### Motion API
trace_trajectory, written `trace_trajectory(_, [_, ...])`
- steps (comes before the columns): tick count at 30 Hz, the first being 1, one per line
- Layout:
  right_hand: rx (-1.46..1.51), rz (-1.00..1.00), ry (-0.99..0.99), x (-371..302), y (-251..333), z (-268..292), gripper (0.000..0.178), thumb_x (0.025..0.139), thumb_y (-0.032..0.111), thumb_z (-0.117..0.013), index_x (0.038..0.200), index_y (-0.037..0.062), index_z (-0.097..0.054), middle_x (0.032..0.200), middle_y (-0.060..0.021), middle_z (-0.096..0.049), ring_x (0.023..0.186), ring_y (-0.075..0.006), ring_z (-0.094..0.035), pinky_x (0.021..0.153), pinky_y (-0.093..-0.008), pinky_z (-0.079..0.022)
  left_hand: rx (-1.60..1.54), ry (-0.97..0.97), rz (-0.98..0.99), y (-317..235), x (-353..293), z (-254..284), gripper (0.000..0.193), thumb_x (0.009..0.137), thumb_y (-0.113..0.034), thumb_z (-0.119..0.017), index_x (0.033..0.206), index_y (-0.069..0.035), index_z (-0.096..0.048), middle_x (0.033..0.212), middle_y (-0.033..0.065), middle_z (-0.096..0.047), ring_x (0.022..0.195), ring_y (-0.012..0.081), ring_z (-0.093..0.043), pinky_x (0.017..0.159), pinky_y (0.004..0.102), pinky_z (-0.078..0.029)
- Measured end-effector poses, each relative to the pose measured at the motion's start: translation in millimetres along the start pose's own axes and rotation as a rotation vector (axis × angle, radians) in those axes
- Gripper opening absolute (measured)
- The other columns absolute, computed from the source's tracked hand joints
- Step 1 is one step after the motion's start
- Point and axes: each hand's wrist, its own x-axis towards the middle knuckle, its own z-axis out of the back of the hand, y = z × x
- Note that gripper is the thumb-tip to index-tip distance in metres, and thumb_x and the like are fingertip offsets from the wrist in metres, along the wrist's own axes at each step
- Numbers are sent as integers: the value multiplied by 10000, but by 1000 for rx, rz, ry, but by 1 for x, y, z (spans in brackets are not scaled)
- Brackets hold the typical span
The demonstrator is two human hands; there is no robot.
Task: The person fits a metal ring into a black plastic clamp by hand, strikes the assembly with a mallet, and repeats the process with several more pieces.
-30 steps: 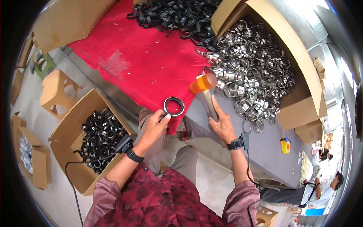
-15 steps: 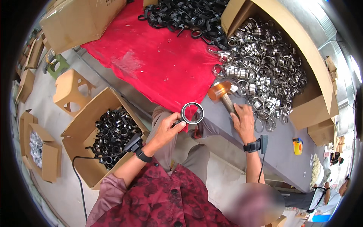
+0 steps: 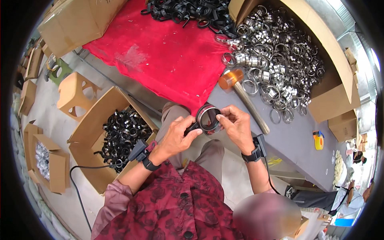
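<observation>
My left hand [image 3: 176, 136] is closed on a black ring with a short handle [image 3: 199, 117], held in front of me near the table's edge. My right hand [image 3: 238, 127] pinches the right side of the same ring, thumb and fingertips on its rim. The ring is tilted, and a shiny band shows along its inside. To the right of it, a mallet with an orange head [image 3: 231, 79] lies on the grey table top [image 3: 294, 140], untouched. Beyond the mallet spreads a heap of shiny metal rings [image 3: 280, 68].
A red cloth [image 3: 160, 60] covers the table's left part, with a pile of black ringed parts [image 3: 188, 11] at its far end. A cardboard box [image 3: 86, 160] of similar parts stands at lower left, beside a tan stool [image 3: 72, 94]. A yellow tape dispenser [image 3: 318, 141] lies at right.
My right hand has let go of the mallet, now lying on the table, and moved left to take hold of the ring. My left hand keeps its hold; the ring has tilted.
</observation>
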Motion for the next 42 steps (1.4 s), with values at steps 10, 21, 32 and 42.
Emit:
trace_trajectory(10, [-230,218,-163,-15,8,-11,83,845,-31,-702,911,-59,-659,782,-147,-649,587,-207,-656,540,-327,-488,35,-35,-95,1,-7,-6,288,877,-233,-749,1013,2,-653,800,117,-607,721,253,-539,658,374,-428])
trace_trajectory(21, [-58,-161,3,-5,6,-14,149,905,78,-679,893,-70,-673,689,-87,-674,548,-120,-645,505,-280,-507,-804,96,493,7,-16,-6,210,989,-234,-686,1061,-42,-642,727,-78,-485,631,19,-400,554,219,-290])
trace_trajectory(32, [-122,71,8,-13,-13,-18,143,867,6,-682,991,-55,-647,840,-121,-669,707,-177,-681,621,-308,-538,-65,11,147,9,-24,-7,193,903,-171,-740,999,-37,-641,715,5,-514,672,106,-491,662,295,-407])
trace_trajectory(42, [-321,604,-149,-31,5,-26,309,685,-144,-656,937,3,-556,866,-126,-585,718,-271,-624,597,-355,-492,279,-99,-291,17,-36,-7,326,726,-97,-809,1002,-13,-657,790,91,-580,808,281,-594,1002,463,-395])
